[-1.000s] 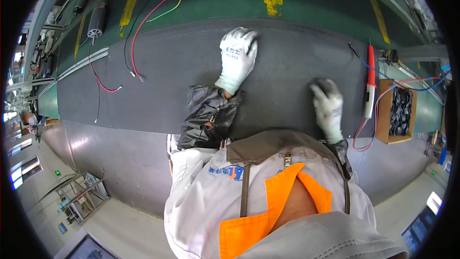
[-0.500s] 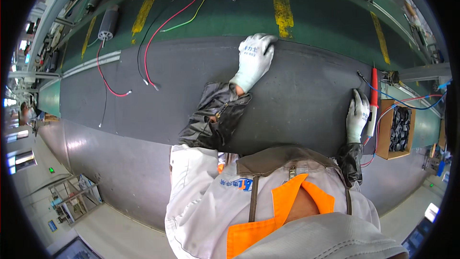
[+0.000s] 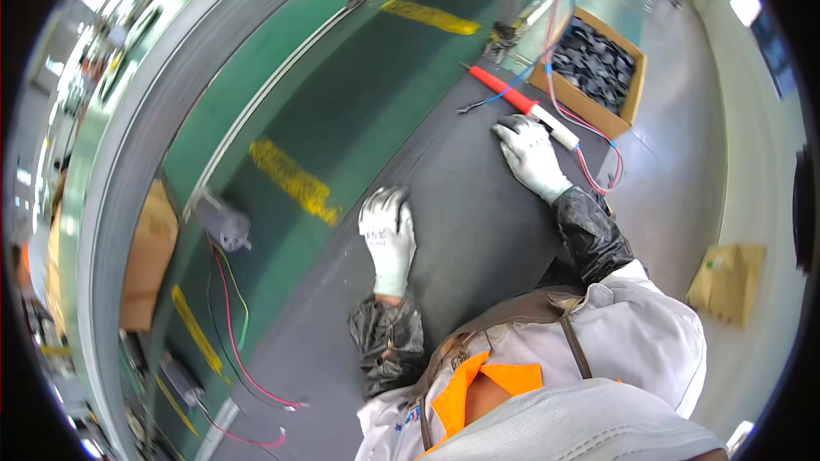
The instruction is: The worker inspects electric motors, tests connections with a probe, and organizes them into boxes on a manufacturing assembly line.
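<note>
On the dark grey counter [image 3: 478,230] in front of me, both of my hands wear white knit gloves, with black sleeve covers over my forearms. My left hand [image 3: 389,239] lies flat on the counter mat, palm down, fingers stretched out and slightly curled at the tips; it grips nothing. My right hand [image 3: 530,154] reaches further out and to the right, palm down, fingers loosely spread rather than closed. Its fingertips touch or nearly touch a pen-shaped tool [image 3: 521,102] with a red body and a white end, which lies on the counter slanting across above my hand. I cannot tell whether my fingers have hold of it. A thin blue and red cable runs from the tool's white end along the counter's right edge.

Just beyond the tool, at the right edge of the counter, sits an open cardboard box [image 3: 632,90] filled with small dark parts. Left of the counter runs a green conveyor belt [image 3: 342,102] with yellow markings. On the belt, well apart from my left hand, rests a small grey motor [image 3: 224,224] with red, green and black wires trailing down from it. My white work jacket with an orange collar fills the lower edge.
</note>
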